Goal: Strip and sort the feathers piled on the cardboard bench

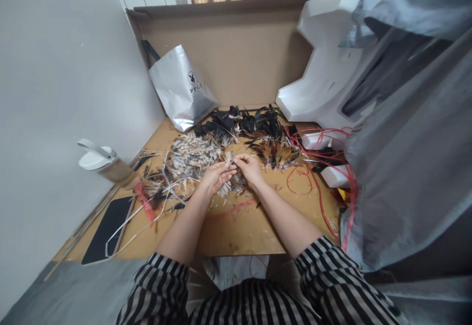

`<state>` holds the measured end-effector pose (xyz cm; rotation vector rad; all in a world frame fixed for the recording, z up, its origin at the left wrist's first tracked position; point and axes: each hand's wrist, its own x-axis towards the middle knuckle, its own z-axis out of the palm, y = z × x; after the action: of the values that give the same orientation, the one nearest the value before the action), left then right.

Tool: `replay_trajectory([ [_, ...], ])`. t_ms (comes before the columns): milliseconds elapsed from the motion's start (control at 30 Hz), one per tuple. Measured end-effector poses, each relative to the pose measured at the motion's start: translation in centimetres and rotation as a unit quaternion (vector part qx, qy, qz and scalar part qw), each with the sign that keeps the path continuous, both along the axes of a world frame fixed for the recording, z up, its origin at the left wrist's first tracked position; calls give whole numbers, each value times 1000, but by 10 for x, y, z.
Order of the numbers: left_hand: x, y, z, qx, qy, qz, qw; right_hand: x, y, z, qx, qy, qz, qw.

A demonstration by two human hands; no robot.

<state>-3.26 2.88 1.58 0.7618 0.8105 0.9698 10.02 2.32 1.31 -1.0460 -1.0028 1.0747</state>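
Observation:
My left hand (220,175) and my right hand (249,169) meet over the middle of the table. Between their fingertips is a small pale feather (229,157), pinched on both sides. Beneath and just left of them lies a heap of short grey-white feathers (193,154). Behind the hands, bunches of long black feathers (221,124) spread along the back. To the right of my right hand sits a row of brown feathers (279,154), with their pale quill ends toward me.
A silver bag (182,89) leans at the back left. On the left stand a lidded bottle (114,165) and a dark phone-like slab (108,229), with white strips (134,215) trailing nearby. Red cords (320,194) tangle at right beside white foam (313,86) and grey cloth (413,158).

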Motion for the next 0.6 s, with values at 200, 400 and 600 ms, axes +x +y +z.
replay_trajectory([
  [200,-5,1,-1,-25,-18,1,1000,-6,-3,-4,49,-86,-26,995],
  [400,-6,-1,0,2,-7,19,1000,-12,-6,-2,-2,-18,-6,1000],
  [600,-5,-4,-1,51,8,-4,999,-8,-8,2,-84,70,91,990],
])
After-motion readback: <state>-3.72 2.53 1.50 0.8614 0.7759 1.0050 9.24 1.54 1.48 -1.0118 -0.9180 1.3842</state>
